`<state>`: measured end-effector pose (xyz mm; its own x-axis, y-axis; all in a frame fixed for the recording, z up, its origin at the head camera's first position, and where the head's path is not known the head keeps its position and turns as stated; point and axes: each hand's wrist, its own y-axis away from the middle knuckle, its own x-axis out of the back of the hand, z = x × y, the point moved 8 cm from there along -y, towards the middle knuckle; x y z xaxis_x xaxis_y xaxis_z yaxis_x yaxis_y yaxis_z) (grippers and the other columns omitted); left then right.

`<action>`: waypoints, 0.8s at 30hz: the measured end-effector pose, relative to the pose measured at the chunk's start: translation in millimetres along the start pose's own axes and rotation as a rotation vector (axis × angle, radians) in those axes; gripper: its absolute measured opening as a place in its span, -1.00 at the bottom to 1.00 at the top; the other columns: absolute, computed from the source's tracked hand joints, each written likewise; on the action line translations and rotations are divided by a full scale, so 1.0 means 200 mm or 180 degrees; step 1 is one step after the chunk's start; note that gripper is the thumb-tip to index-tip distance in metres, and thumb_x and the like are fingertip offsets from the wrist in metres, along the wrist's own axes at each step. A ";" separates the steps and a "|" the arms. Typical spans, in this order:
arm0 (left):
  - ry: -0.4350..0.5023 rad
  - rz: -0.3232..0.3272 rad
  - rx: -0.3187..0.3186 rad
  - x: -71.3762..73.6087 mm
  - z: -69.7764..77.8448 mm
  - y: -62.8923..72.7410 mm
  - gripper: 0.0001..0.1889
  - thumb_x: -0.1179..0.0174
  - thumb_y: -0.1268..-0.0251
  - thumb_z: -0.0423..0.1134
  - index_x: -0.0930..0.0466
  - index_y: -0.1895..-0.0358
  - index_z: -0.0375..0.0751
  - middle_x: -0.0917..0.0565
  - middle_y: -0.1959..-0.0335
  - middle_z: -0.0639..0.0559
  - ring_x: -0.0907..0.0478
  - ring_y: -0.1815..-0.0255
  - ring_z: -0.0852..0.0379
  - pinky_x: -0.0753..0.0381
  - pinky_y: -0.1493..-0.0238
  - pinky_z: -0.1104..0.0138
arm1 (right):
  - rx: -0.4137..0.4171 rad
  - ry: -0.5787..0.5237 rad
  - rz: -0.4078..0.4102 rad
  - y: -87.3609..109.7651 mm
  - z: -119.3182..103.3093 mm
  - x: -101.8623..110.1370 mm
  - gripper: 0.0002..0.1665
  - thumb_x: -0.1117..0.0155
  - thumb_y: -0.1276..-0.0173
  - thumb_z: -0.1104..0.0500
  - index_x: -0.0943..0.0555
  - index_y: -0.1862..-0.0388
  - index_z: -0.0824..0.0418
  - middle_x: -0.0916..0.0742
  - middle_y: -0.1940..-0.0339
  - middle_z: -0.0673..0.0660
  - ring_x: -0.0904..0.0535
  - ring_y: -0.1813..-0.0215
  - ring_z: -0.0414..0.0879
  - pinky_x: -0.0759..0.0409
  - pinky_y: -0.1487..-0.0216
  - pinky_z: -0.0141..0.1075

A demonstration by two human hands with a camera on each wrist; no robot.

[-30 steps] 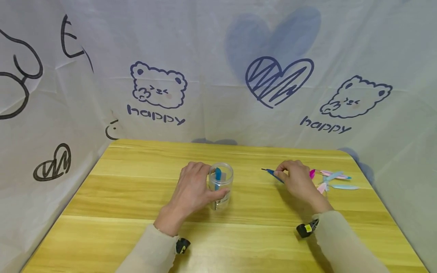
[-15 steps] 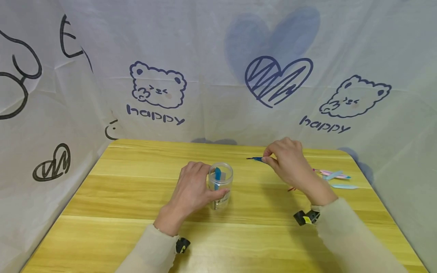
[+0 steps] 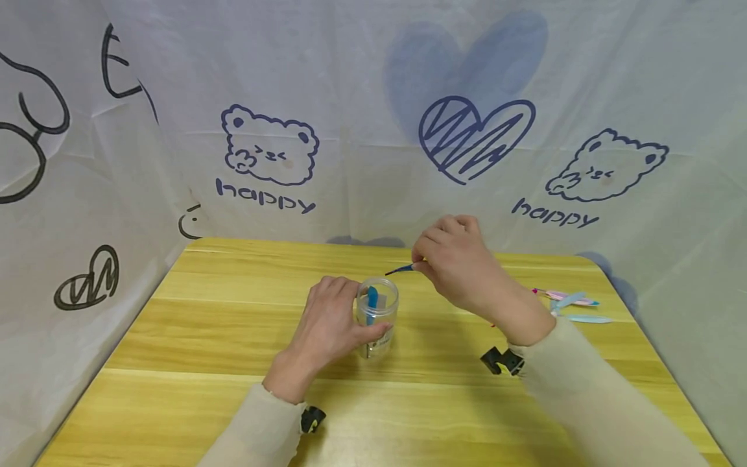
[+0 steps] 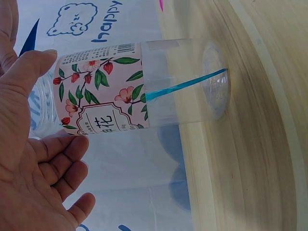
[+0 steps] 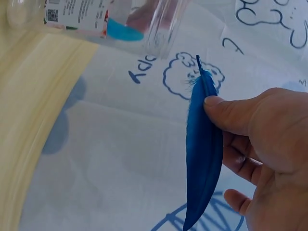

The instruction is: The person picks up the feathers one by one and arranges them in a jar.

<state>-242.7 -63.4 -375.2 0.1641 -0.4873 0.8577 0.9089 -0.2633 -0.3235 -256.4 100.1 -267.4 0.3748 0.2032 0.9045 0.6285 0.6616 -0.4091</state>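
My left hand (image 3: 327,324) grips a clear plastic jar (image 3: 382,312) near its open top; the jar stands upright on the table. A floral label (image 4: 101,91) wraps the jar, and a light blue feather (image 4: 185,85) leans inside it. Above the table, just right of the jar's mouth, my right hand (image 3: 458,263) pinches a dark blue feather (image 5: 202,154) between thumb and fingers. Its thin quill end points toward the jar, close behind the rim in the head view.
On the right side of the wooden table (image 3: 222,402) lie several loose feathers, among them a pink feather (image 3: 574,299) and a pale blue feather (image 3: 589,319). White cloth walls (image 3: 362,168) with drawings enclose the back and sides.
My right hand has lifted the dark blue feather from beside the loose feathers and carried it left, up to the jar's mouth. The left hand and jar have stayed in place.
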 end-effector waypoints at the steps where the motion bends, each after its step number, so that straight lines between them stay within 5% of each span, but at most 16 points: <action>1: 0.0000 0.0000 0.0001 0.00 0.00 0.00 -0.25 -0.56 -0.04 0.31 -0.67 -0.06 -0.26 -0.71 0.05 -0.03 -0.53 -0.09 -0.08 -0.46 -0.30 0.00 | 0.0068 0.0049 0.0031 -0.01 -0.02 0.00 -0.87 -0.52 -0.39 0.14 -0.70 0.25 0.12 -0.77 0.19 0.03 -0.55 -0.04 0.08 -0.38 -0.25 0.16; 8: -0.0011 0.0013 -0.0020 -0.01 0.00 0.00 -0.25 -0.55 -0.04 0.33 -0.68 -0.06 -0.25 -0.71 0.07 -0.03 -0.53 -0.08 -0.07 -0.47 -0.28 0.01 | 0.0386 0.0153 0.0175 -0.02 -0.11 -0.01 -0.89 -0.53 -0.39 0.14 -0.72 0.26 0.10 -0.79 0.19 -0.01 -0.57 -0.03 0.05 -0.40 -0.26 0.13; 24: 0.0001 0.0055 -0.0086 0.00 0.01 0.00 -0.28 -0.57 -0.04 0.30 -0.67 -0.03 -0.26 -0.71 0.10 -0.01 -0.53 -0.06 -0.07 -0.48 -0.25 0.02 | 0.0563 0.0373 -0.0004 -0.04 -0.20 -0.10 -0.87 -0.51 -0.36 0.28 -0.75 0.19 0.09 -0.80 0.13 -0.04 -0.55 -0.07 0.00 -0.39 -0.34 0.11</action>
<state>-241.4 -61.4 -374.9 0.1796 -0.4922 0.8517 0.8952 -0.2773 -0.3490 -240.7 61.5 -287.3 0.4575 0.1238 0.8806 0.5033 0.7803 -0.3712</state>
